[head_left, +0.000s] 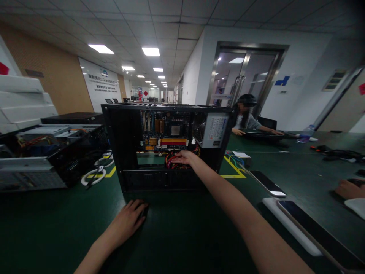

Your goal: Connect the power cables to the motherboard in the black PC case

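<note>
1. From the head view, an open PC case (145, 180) stands upright mid-frame on the green table (71, 228).
2. Right hand (184, 157) is reaching into it, fingers at the colorful cables (169, 161) below the motherboard (167, 125); can't tell if they're gripped.
3. Left hand (129, 217), lower left of center, lies relaxed and empty on the table.

Computer case (145, 179): black metal, smooth, semi-gloss. Right of case: phone (264, 182), glossy. Beneath case: green tabletop (171, 236), smooth, dull sheen.
</note>
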### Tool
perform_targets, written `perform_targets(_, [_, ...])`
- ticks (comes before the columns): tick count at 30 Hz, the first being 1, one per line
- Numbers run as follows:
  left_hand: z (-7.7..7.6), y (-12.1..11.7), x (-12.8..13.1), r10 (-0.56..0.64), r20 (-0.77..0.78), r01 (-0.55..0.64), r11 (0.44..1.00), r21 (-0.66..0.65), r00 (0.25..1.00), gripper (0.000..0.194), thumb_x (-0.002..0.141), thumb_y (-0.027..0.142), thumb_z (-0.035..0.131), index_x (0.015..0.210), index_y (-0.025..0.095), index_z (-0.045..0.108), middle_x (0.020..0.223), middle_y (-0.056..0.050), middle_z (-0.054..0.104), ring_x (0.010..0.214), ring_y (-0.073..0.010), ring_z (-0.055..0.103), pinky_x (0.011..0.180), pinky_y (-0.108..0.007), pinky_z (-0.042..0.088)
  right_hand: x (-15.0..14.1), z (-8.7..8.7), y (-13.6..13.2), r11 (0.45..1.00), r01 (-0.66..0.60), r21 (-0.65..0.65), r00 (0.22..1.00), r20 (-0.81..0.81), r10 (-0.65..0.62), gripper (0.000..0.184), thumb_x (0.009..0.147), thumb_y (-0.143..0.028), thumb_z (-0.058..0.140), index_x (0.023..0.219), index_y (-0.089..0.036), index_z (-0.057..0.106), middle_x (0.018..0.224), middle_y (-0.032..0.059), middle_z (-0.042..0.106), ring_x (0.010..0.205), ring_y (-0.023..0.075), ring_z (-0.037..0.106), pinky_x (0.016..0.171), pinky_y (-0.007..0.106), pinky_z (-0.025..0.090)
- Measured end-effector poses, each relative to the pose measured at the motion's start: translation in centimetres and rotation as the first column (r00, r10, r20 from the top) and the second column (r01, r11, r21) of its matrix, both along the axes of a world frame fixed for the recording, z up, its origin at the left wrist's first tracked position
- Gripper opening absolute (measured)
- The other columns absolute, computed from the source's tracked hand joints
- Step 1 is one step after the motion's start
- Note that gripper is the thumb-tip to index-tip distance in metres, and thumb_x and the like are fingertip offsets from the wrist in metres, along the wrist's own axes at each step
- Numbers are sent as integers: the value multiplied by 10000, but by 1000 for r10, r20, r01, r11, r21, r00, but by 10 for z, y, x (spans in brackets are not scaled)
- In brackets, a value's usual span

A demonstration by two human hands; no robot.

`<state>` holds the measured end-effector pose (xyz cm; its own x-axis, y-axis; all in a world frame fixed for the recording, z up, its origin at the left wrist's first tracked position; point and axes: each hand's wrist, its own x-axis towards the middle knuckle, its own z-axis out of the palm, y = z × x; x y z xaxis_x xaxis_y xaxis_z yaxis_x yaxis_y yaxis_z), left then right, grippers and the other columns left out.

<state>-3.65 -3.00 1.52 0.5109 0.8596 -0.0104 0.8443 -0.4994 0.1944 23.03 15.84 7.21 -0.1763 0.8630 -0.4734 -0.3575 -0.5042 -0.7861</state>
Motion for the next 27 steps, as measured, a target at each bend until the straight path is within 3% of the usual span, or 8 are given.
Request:
perform_targets(15, [1,0,1,18,-14,-19,1000,-12,1000,400,819,366,366,1187,237,453,1199,-62,462,1096,-254,426,923,-418,333,-1,4,-6,996,-91,-5,995,44,91,110,767,-78,362,846,-79,438,788,127,562,772,207,613,614,344,528])
perform_targets(27, [-4,2,-2,25,-23,-26,999,-32,999,414,825,387,353,1211,251,421,1228,-60,437,1121,-251,407,931,-423,322,1,8,-21,978,-202,48,904,392,168,41,709,-173,463,734,-142,474,649,27,552,586,134,588,582,304,497])
